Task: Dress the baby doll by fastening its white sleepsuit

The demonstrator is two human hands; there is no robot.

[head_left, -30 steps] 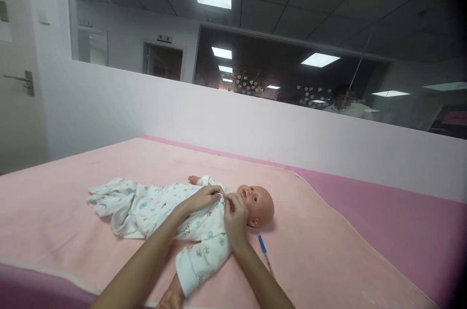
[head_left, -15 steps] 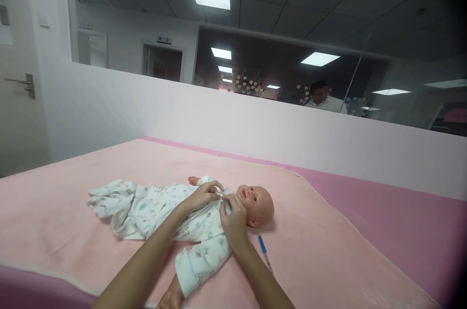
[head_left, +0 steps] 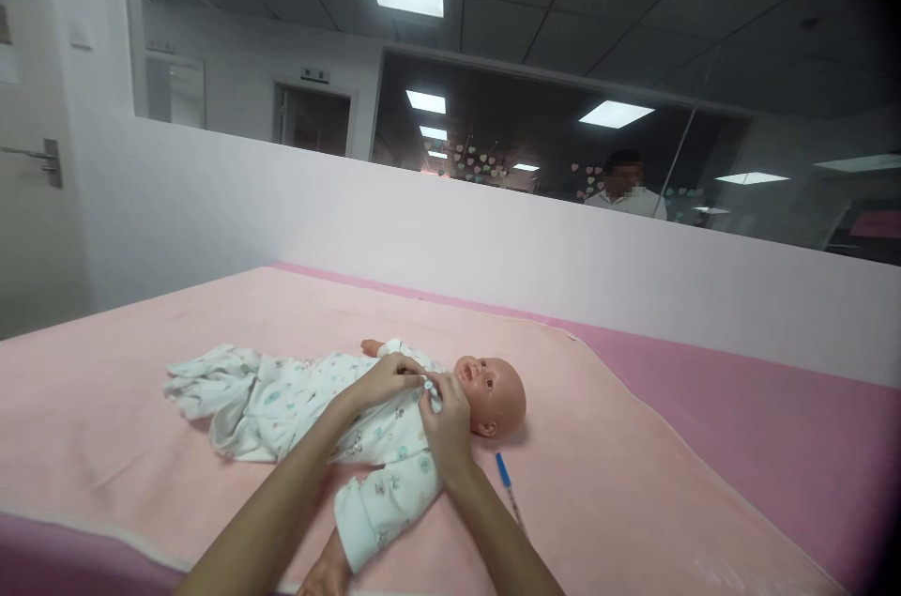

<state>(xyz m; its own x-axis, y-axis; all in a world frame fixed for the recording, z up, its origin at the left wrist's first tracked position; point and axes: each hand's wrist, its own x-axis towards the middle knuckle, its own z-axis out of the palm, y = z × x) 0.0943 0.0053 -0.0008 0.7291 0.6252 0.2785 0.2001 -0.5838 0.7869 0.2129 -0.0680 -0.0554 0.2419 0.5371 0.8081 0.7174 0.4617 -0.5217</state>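
- Head view: bald, skin-toned plastic baby doll [head_left: 501, 397] lying face-up on the pale pink cloth [head_left: 619, 465] over the darker pink bench [head_left: 788, 427]. Doll's head points right, lower body left.
- White cloth outfit [head_left: 386, 433] with small printed figures on the doll. Its empty-looking lower end is bunched left of the doll's torso.
- Left hand [head_left: 384, 380]: over the doll's upper chest, fingers bent, tips pinching the outfit's front edge.
- Right hand [head_left: 448, 410]: just below the doll's chin, thumb and fingers closed on the same edge. Small round light-blue snap [head_left: 429, 385] shows between the hands.
- Doll's near arm is sleeved, stretched toward the camera; far hand sticks out beyond the torso.
- Slim blue-capped stick [head_left: 503, 470] on the cloth, camera side of the doll's head, beside the right forearm. Far end hidden.
- White wall [head_left: 493, 239] behind the doll. Person in a white top [head_left: 625, 192] behind the glass above it.
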